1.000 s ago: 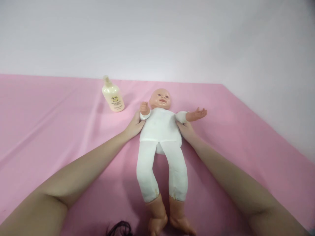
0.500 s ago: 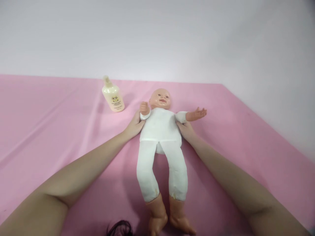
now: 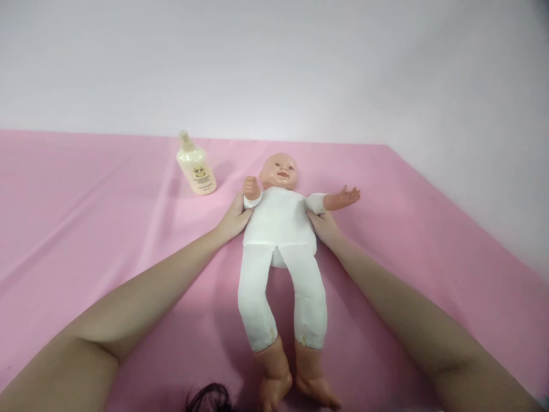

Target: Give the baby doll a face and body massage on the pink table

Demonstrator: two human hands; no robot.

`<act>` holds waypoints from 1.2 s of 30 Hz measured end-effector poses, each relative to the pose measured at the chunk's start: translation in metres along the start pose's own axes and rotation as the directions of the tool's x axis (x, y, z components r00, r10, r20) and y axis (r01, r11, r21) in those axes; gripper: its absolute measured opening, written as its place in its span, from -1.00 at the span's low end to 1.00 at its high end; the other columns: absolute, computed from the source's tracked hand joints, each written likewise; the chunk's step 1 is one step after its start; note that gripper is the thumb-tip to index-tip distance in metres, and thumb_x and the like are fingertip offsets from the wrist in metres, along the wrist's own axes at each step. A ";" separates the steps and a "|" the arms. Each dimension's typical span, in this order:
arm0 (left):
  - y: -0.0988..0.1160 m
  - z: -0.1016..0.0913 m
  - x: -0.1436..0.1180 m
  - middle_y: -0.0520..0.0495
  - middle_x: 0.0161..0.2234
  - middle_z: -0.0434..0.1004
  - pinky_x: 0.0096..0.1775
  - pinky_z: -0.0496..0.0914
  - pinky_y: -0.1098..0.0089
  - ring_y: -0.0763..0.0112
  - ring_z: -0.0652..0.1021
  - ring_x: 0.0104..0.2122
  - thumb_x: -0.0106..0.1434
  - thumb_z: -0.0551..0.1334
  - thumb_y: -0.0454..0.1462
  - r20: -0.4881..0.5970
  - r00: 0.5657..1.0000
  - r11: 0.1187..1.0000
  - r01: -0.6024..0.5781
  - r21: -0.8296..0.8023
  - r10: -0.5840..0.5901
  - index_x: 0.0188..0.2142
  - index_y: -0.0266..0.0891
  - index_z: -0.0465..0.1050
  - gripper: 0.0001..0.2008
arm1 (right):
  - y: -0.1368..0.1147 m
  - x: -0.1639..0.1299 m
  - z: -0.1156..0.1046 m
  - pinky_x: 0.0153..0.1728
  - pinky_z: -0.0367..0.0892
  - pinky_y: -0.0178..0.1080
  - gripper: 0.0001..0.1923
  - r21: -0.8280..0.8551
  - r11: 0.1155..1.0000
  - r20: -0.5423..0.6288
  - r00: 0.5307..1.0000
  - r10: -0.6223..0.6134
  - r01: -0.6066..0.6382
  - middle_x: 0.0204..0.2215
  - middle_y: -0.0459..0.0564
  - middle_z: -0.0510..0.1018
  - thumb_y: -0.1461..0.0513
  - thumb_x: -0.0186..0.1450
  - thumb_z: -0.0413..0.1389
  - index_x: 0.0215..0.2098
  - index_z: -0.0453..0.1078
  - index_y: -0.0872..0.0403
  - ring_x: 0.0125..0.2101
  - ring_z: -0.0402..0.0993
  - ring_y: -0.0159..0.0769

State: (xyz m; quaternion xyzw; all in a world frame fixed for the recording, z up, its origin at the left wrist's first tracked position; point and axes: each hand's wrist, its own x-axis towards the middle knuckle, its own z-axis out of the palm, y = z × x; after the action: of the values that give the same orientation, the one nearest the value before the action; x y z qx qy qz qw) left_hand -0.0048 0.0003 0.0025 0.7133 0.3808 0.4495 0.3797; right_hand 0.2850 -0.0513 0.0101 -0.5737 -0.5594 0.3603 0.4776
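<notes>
A baby doll (image 3: pixel 281 229) in a white bodysuit lies on its back on the pink cloth (image 3: pixel 107 229), head toward the wall, bare feet near me. My left hand (image 3: pixel 234 220) grips the doll's torso under its raised left-side arm. My right hand (image 3: pixel 325 226) holds the torso on the other side, under the outstretched arm. My fingers are tucked partly beneath the doll's body and are hidden there.
A cream pump bottle (image 3: pixel 196 166) stands on the cloth to the left of the doll's head. A plain white wall (image 3: pixel 300 68) runs behind and along the right edge of the cloth. A tuft of dark hair (image 3: pixel 208 397) shows at the bottom edge.
</notes>
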 end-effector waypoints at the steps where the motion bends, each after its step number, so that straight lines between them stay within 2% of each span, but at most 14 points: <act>1: -0.001 0.000 0.000 -0.25 0.20 0.43 0.30 0.30 -0.02 0.05 0.46 0.21 0.39 0.23 -0.18 0.002 1.000 1.000 0.010 -0.004 -0.010 0.24 -0.23 0.25 -0.53 | -0.001 0.000 0.000 0.28 0.32 0.14 -0.66 0.000 1.000 -0.001 1.000 0.000 0.000 0.03 0.10 0.68 0.04 0.37 0.13 -0.03 0.56 0.04 0.17 0.52 0.08; 11: -0.001 0.000 0.001 -0.21 0.20 0.45 0.29 0.33 0.00 0.06 0.47 0.21 0.37 0.24 -0.20 -0.001 1.000 1.000 -0.024 -0.009 0.024 0.24 -0.20 0.26 -0.52 | 0.002 0.001 0.000 0.28 0.33 0.16 -0.69 -0.016 1.000 -0.013 1.000 0.006 -0.006 0.00 0.07 0.69 0.04 0.36 0.13 -0.07 0.56 0.02 0.14 0.54 0.08; 25: 0.000 0.000 0.002 -0.22 0.23 0.44 0.30 0.34 -0.01 0.06 0.47 0.22 0.38 0.23 -0.22 0.011 0.999 0.999 -0.041 -0.031 0.041 0.23 -0.21 0.26 -0.53 | 0.005 0.002 -0.001 0.29 0.30 0.16 -0.66 -0.017 1.000 -0.002 1.000 -0.012 0.012 0.04 0.06 0.67 0.03 0.36 0.12 -0.02 0.55 0.00 0.17 0.51 0.06; 32: 0.000 0.000 0.000 -0.23 0.21 0.44 0.31 0.31 -0.04 0.04 0.45 0.23 0.38 0.23 -0.19 0.001 1.000 1.000 0.009 -0.023 -0.009 0.22 -0.21 0.27 -0.55 | 0.000 0.000 0.000 0.31 0.29 0.17 -0.65 -0.019 1.000 -0.010 1.000 -0.023 0.023 0.06 0.06 0.67 0.03 0.36 0.13 -0.01 0.56 0.01 0.18 0.51 0.07; 36: -0.002 0.000 0.000 -0.22 0.19 0.45 0.33 0.27 -0.05 0.05 0.45 0.23 0.37 0.25 -0.20 -0.007 1.000 1.000 -0.006 -0.030 0.006 0.22 -0.20 0.28 -0.54 | 0.003 0.001 0.000 0.27 0.35 0.14 -0.63 0.014 1.000 -0.008 1.000 -0.003 0.003 0.03 0.08 0.69 0.00 0.33 0.18 -0.03 0.58 0.02 0.17 0.53 0.12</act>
State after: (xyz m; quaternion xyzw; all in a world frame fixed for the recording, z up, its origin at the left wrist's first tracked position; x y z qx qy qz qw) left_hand -0.0050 0.0011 0.0009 0.7070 0.3734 0.4588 0.3876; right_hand 0.2863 -0.0498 0.0071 -0.5709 -0.5557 0.3614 0.4844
